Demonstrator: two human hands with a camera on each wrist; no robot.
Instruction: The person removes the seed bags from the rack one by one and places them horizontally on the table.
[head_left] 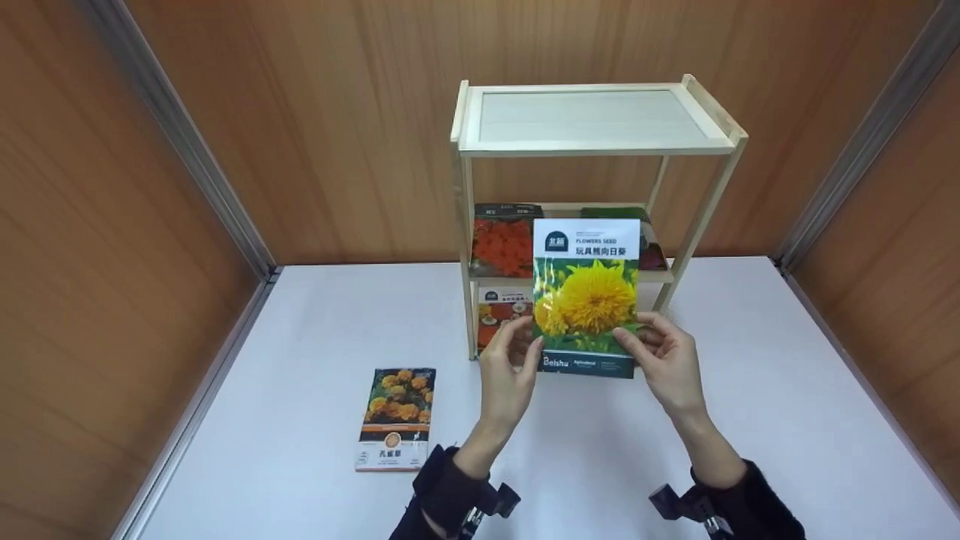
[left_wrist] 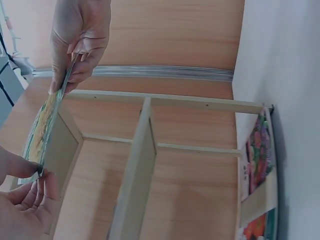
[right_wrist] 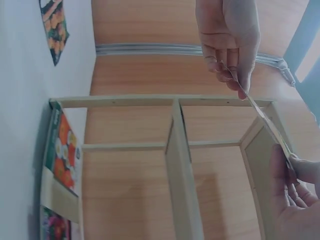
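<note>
Dark cuffs [head_left: 450, 484] wrap the wrists closest to the camera. Beyond them, the left hand [head_left: 510, 371] and right hand [head_left: 670, 367] hold a yellow-flower seed packet [head_left: 592, 296] upright between them, its printed face toward the person; the left fingers pinch its lower left edge, the right fingers its lower right edge, thumbs in front. To the left, well apart from it, an orange-flower packet [head_left: 397, 420] lies flat on the white desk [head_left: 300, 352]. Behind the held packet stands a pale wooden shelf [head_left: 592, 152]. Its middle level carries a red-flower packet [head_left: 501, 244] at left and a green-topped packet [head_left: 615, 213] at right, partly hidden. On its lower level a red-and-white-flower packet [head_left: 504, 311] shows at left. Wood-grained panels [head_left: 337, 127] rise behind and at both sides.
</note>
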